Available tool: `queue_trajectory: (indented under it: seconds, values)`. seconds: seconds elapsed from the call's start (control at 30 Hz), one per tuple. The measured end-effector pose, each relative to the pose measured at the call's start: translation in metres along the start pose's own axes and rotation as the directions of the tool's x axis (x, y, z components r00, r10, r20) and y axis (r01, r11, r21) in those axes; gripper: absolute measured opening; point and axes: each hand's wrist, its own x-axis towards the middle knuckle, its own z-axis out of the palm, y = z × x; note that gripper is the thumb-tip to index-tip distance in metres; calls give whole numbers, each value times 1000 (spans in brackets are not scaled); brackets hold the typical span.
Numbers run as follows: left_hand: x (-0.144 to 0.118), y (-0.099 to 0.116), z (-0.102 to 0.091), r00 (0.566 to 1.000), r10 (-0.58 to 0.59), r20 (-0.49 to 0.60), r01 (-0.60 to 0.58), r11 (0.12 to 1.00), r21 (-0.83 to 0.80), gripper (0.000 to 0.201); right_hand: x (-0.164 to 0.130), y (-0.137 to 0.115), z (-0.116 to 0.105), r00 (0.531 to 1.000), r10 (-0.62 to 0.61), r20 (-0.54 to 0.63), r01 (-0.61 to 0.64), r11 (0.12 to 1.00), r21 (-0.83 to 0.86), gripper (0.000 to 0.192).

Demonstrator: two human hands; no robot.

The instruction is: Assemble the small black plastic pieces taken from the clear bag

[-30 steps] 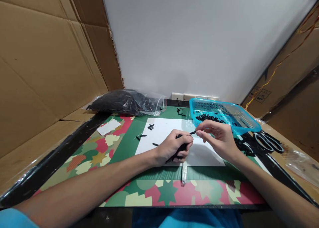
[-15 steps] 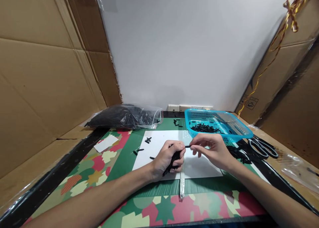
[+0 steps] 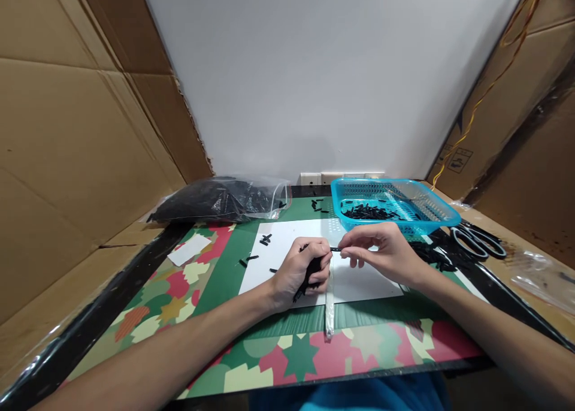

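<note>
My left hand (image 3: 287, 276) is closed around a bunch of thin black pieces (image 3: 309, 279), whose lower ends poke out beneath the fingers. One short black piece (image 3: 335, 249) bridges the gap between my hands. Its right end is pinched by the thumb and fingertips of my right hand (image 3: 381, 252), while the left end meets my left thumb and forefinger. Both hands are above a white sheet of paper (image 3: 359, 288). Below them a narrow clear-wrapped strip (image 3: 329, 318) lies across the sheet's front edge. What the pieces are, I cannot tell.
A blue basket (image 3: 438, 219) with many small black pieces stands behind my right hand. Scissors (image 3: 471, 243) and a black heap (image 3: 433, 256) lie to the right. At back left rests a plastic bag (image 3: 215, 200) of black material. Cardboard walls (image 3: 90, 129) flank the table.
The camera has tipped slightly downward, so the table sits higher in view. My hands keep nearly the same pose, with the small black piece still between them.
</note>
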Motion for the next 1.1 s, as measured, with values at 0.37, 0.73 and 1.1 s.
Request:
queue_trajectory:
  seconds: [0.37, 0.73, 1.1]
  values:
    - [1, 0, -1, 1000, -1, -3, 1, 1000, 19, 31, -1, -3, -2, 1000, -17, -12, 16, 999, -38, 20]
    - [1, 0, 1, 1000, -18, -6, 18, 1000, 22, 31, -2, -3, -2, 999, -41, -6, 41, 997, -70, 13]
    - [1, 2, 2, 999, -32, -11, 33, 999, 25, 31, -4, 1, -1, 992, -113, -56, 106, 988, -112, 9]
